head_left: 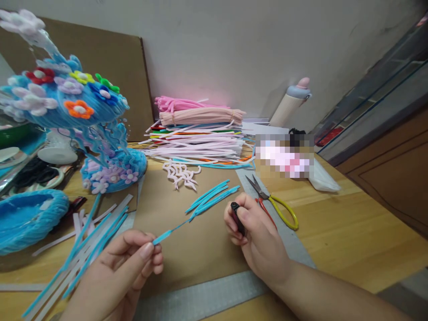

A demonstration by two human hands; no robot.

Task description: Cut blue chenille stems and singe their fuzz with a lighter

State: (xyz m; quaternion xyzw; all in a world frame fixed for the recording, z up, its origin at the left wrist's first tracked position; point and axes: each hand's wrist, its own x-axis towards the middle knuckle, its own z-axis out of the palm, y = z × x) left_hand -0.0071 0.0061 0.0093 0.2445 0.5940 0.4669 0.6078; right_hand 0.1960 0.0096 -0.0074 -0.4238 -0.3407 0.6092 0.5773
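Between thumb and fingertips, my left hand [129, 258] pinches a short blue pipe cleaner [162, 237]. Its fuzzy part narrows to a thin bare-looking stretch that points up and right. My right hand [259, 236] is closed around a small black tool [237, 218], held upright; its kind does not show. The tool is apart from the pipe cleaner. Several short blue pipe cleaners [210, 198] lie on the brown board [194, 263] between and beyond my hands. Scissors [267, 196] with red and yellow handles lie just beyond my right hand.
Stacked pipe cleaners [200, 133] and bent pale pink pieces [180, 174] lie at the back. On the left stand a blue flower-covered decoration [76, 107] and a blue fuzzy basin [33, 218], near long blue strips [100, 249]. A bottle [288, 104] leans by the wall.
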